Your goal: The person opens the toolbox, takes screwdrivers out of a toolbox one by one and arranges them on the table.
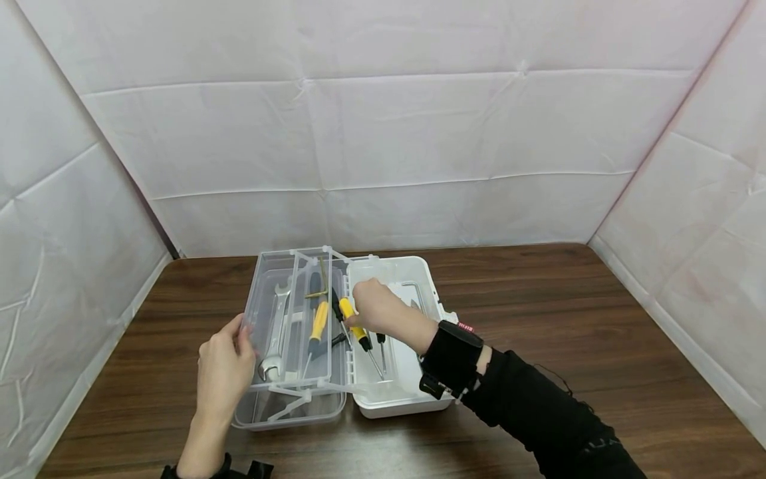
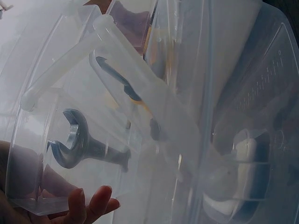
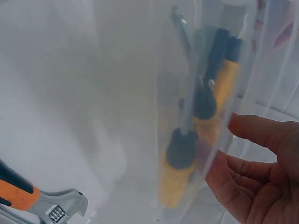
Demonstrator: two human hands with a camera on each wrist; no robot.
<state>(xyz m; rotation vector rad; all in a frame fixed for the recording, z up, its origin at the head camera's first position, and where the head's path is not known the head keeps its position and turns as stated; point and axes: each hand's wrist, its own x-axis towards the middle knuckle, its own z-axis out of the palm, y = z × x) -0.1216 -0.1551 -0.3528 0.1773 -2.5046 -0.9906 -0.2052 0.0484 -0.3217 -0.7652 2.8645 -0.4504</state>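
Note:
A toolbox with clear plastic trays stands on the table. My left hand [image 1: 226, 362] grips the outer edge of the left clear tray [image 1: 258, 319]; in the left wrist view, fingertips [image 2: 96, 205] curl at its corner. A wrench [image 1: 276, 326] and a yellow-handled screwdriver [image 1: 319, 321] lie there. Over the white compartment [image 1: 401, 399], my right hand [image 1: 383, 307] is beside another yellow-and-black screwdriver [image 1: 349, 309]. In the right wrist view, its thumb and fingers pinch a translucent wall [image 3: 217, 161], with screwdrivers behind it. The head view hides these fingertips.
An adjustable wrench [image 3: 65, 205] with an orange-and-black handle lies in the right wrist view. A hex key [image 1: 413, 287] sits in the white compartment. White hinged arms [image 1: 290, 406] join the toolbox's parts. White sheeting [image 1: 419, 133] encloses the wooden table [image 1: 520, 299].

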